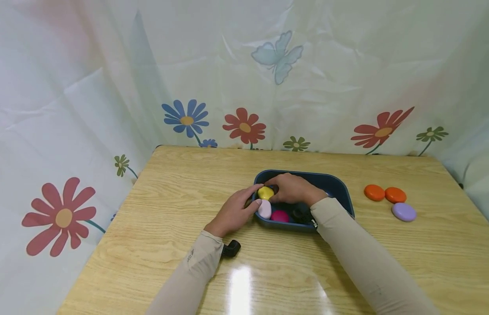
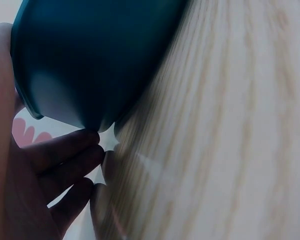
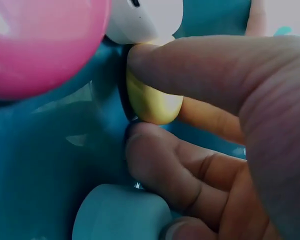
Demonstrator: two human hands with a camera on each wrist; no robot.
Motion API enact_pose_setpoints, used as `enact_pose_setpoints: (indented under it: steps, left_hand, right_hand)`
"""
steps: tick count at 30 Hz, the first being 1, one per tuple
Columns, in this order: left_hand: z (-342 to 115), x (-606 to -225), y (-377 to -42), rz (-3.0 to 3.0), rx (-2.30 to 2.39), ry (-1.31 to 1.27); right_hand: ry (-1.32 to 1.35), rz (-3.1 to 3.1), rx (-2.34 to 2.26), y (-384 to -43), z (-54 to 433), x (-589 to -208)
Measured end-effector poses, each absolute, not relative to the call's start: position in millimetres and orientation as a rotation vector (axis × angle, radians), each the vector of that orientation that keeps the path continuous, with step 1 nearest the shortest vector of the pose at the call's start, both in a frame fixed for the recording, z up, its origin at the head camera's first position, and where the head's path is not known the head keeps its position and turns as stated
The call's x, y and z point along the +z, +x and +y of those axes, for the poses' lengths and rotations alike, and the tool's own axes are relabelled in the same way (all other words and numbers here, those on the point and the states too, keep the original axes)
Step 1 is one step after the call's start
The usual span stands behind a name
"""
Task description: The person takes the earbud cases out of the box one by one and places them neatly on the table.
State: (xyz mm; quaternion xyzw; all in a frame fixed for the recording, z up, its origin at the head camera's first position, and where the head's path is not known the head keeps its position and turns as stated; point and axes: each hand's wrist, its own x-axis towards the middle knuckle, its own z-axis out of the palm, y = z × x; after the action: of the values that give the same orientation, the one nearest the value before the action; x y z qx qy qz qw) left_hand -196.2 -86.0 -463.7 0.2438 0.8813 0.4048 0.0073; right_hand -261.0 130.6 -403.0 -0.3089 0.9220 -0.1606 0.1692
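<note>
A dark blue bin (image 1: 344,192) with rounded corners stands on the table. My left hand (image 1: 234,213) holds its left end, thumb and index finger at the rim; in the left wrist view the other fingers (image 2: 70,155) lie by the bin's outer wall (image 2: 90,55). Inside the bin, my right hand (image 1: 293,189) pinches a smooth yellow rounded piece (image 1: 265,192) at the left end. Beside it sit a pale pinkish-white piece (image 1: 265,209) and a deep pink one (image 1: 280,216). A teal cylindrical piece (image 3: 121,215) shows below the right fingers in the right wrist view.
Two orange oval pieces (image 1: 374,192) and a lilac one (image 1: 404,211) lie on the wooden table (image 1: 189,175) right of the bin. A flower-printed curtain (image 1: 327,65) hangs behind and at the sides. Black wrist gear (image 1: 230,249) shows by the left cuff.
</note>
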Motion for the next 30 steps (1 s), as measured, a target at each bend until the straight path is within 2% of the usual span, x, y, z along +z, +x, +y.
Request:
enact_pose_setpoints:
  steps: [13,30]
  left_hand:
    - [-86,-463,-195,2.736,1.27,0.735]
    - [-85,-462,-195,2.727,1.283,0.747]
  right_hand:
    - [-0.866,2.669,-0.456,-262,134,-405]
    - [-0.782,2.65,-0.747,-253,154,-390]
